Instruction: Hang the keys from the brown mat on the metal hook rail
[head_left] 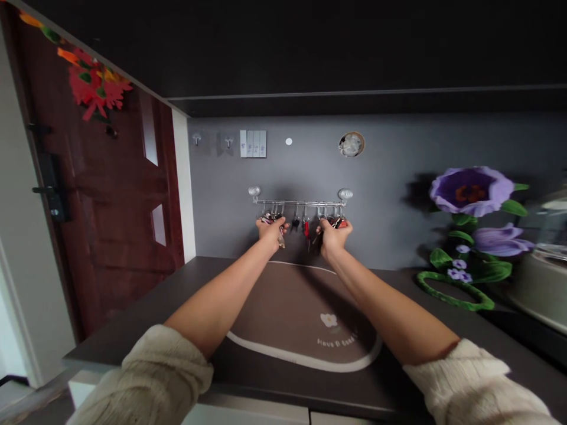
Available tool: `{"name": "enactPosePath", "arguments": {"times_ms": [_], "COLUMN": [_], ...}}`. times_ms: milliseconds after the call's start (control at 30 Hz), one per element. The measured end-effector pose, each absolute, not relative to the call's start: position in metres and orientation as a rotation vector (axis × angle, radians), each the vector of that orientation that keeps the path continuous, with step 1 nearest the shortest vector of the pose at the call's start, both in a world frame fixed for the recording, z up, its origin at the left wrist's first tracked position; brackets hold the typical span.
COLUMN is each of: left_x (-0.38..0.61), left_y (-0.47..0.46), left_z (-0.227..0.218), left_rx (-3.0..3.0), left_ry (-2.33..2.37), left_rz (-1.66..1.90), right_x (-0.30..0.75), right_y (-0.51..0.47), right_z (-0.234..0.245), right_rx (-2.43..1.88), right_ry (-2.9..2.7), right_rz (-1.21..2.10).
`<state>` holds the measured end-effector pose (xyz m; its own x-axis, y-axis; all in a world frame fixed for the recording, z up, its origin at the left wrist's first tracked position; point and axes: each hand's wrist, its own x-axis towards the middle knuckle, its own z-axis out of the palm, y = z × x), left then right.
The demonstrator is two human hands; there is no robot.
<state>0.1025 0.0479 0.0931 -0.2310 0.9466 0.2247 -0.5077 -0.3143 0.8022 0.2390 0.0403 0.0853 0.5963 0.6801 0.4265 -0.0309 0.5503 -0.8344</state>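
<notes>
A chrome hook rail [299,203] is fixed on the grey wall above the counter, with several bunches of keys hanging from it. My left hand [271,229] is closed round a bunch of keys [267,219] at the rail's left end. My right hand [333,235] is closed round another bunch of keys [338,222] at the right end, some with red heads. Between the hands hang a dark key [295,222] and a red-headed key [306,228], untouched. Both arms stretch out over the counter, sleeves pushed up.
A brown oval mat [283,319] lies on the dark counter [133,319]. A purple flower ornament [472,230] stands at right, beside a glass-lidded pot [543,265]. A dark red door [106,206] is at left. Wall hooks [197,139] and a switch panel [253,143] sit above the rail.
</notes>
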Motion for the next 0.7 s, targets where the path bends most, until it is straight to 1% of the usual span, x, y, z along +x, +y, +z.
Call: {"name": "enactPosePath", "arguments": {"times_ms": [133,333,500,600,700], "left_x": [0.097,0.098,0.1,0.098,0.093], "left_y": [0.046,0.047,0.037,0.028,0.021], "left_z": [0.108,0.134,0.157,0.157,0.15], "left_rx": [0.93,1.248,1.374,1.384,1.423], "left_ry": [0.857,0.988,1.0,1.005,1.011], "left_rz": [1.73,1.729,1.572,1.474,1.348], "right_x": [0.228,0.219,0.223,0.231,0.246], "right_y": [0.033,0.027,0.02,0.01,-0.003], "right_z": [0.101,0.125,0.13,0.133,0.147], "right_rx": [-0.866,-0.991,-1.036,-0.996,-0.993], "right_ry": [-0.618,-0.556,-0.52,-0.554,-0.661], "right_rz": [0.536,0.511,0.453,0.56,0.709]}}
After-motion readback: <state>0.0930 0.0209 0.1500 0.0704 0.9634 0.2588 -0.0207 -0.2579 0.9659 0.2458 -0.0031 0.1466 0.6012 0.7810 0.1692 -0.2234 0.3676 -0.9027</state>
